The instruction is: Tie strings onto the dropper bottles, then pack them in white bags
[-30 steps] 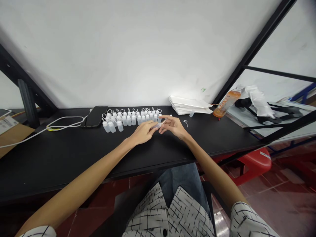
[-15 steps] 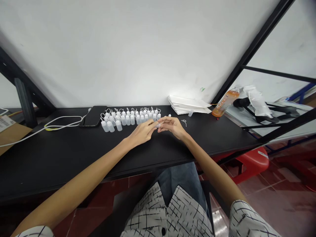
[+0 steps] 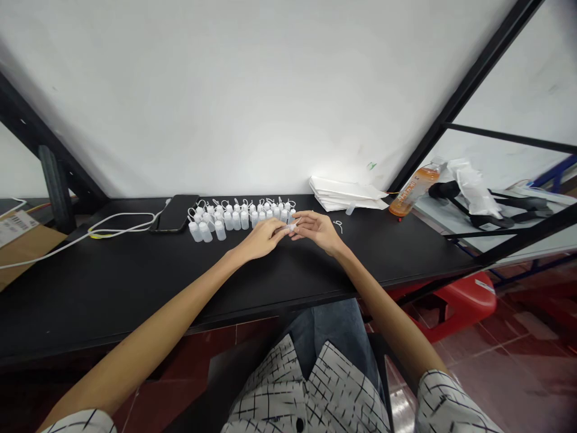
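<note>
Both my hands meet above the black table (image 3: pixel 135 276), just in front of a group of several small white dropper bottles (image 3: pixel 238 214). My left hand (image 3: pixel 261 239) pinches one small white bottle (image 3: pixel 288 228) by its body, fingers closed. My right hand (image 3: pixel 318 231) has its fingertips closed on the tip end of the same bottle. A loose white cap loop (image 3: pixel 338 225) lies on the table just right of my right hand.
A black phone (image 3: pixel 174 213) with a white cable (image 3: pixel 112 225) lies left of the bottles. A stack of white sheets (image 3: pixel 345 192) sits at the back right, an orange drink bottle (image 3: pixel 412 189) beyond it. A cardboard box (image 3: pixel 20 240) is at far left, a red stool (image 3: pixel 464 297) under the table's right end.
My right index finger, stretched out a second ago, has curled in; both hands now pinch the small bottle together. The hands have stayed in place.
</note>
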`<move>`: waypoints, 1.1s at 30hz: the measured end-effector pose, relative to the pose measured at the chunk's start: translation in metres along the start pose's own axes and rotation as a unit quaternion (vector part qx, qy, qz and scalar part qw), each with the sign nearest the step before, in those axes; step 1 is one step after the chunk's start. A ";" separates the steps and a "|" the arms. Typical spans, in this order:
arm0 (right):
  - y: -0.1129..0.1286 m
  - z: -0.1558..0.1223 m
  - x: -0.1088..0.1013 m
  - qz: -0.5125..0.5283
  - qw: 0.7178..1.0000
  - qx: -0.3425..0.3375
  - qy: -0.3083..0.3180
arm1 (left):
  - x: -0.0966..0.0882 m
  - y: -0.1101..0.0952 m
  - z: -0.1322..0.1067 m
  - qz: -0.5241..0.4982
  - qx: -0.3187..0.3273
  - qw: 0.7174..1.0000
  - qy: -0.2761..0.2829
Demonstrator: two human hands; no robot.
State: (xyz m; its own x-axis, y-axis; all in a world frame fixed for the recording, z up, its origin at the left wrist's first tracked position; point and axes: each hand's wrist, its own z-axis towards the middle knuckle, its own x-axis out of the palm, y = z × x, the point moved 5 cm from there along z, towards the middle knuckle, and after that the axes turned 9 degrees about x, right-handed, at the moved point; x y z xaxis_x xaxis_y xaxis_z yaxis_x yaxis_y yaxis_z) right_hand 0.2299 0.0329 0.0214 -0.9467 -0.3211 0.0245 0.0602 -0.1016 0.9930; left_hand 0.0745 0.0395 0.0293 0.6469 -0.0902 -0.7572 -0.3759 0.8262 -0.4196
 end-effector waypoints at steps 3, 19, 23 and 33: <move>0.000 -0.001 -0.001 -0.005 1.000 0.012 -0.004 | -0.001 0.001 -0.002 -0.005 -0.008 1.000 -0.013; -0.004 0.000 0.000 -0.051 0.998 0.048 -0.006 | 0.004 -0.006 -0.008 0.024 0.000 1.000 0.001; -0.003 -0.001 0.000 -0.065 0.997 0.040 -0.009 | 0.004 -0.006 -0.008 0.024 0.010 1.000 -0.003; -0.008 -0.002 0.004 -0.069 0.997 0.037 0.018 | 0.008 -0.004 -0.012 0.027 -0.005 1.000 -0.001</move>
State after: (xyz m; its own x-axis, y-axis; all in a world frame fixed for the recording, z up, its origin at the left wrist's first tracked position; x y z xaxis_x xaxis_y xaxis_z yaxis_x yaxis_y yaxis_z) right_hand 0.2267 0.0305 0.0137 -0.9325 -0.3423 -0.1150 -0.0940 -0.0774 0.9926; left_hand 0.0731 0.0291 0.0188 0.6266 -0.0449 -0.7781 -0.4169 0.8242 -0.3833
